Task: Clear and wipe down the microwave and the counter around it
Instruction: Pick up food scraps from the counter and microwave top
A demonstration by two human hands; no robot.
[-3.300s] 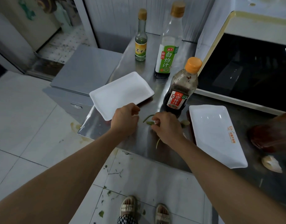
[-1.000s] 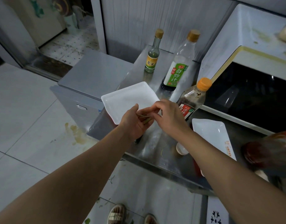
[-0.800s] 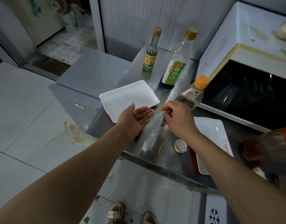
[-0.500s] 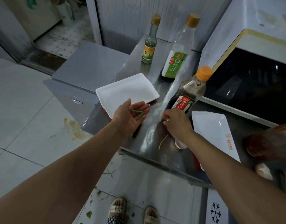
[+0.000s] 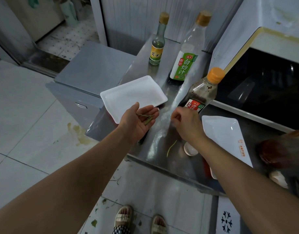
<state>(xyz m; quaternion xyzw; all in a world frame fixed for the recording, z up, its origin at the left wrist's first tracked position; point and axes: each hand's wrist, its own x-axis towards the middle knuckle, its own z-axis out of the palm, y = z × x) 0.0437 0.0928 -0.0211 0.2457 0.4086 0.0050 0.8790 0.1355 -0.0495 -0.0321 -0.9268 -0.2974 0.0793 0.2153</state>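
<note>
The microwave (image 5: 263, 85) stands at the right on the steel counter (image 5: 155, 142), its dark door facing me. My left hand (image 5: 137, 122) is held palm up over the counter's left edge, with green vegetable scraps (image 5: 146, 118) lying on it. My right hand (image 5: 185, 125) is low over the counter by the orange-capped sauce bottle (image 5: 202, 93), fingertips pinched together on a small scrap. A thin green stem (image 5: 171, 148) and an eggshell half (image 5: 190, 149) lie on the counter under my right wrist.
Two white trays sit on the counter, one at the left corner (image 5: 131, 97), one in front of the microwave (image 5: 224, 135). A green-label bottle (image 5: 185, 65) and a small bottle (image 5: 157, 48) stand at the back. A reddish bag (image 5: 280, 152) lies at the right.
My right hand left the left palm and dropped to the counter by the orange-capped bottle. The left hand stayed palm up with the scraps.
</note>
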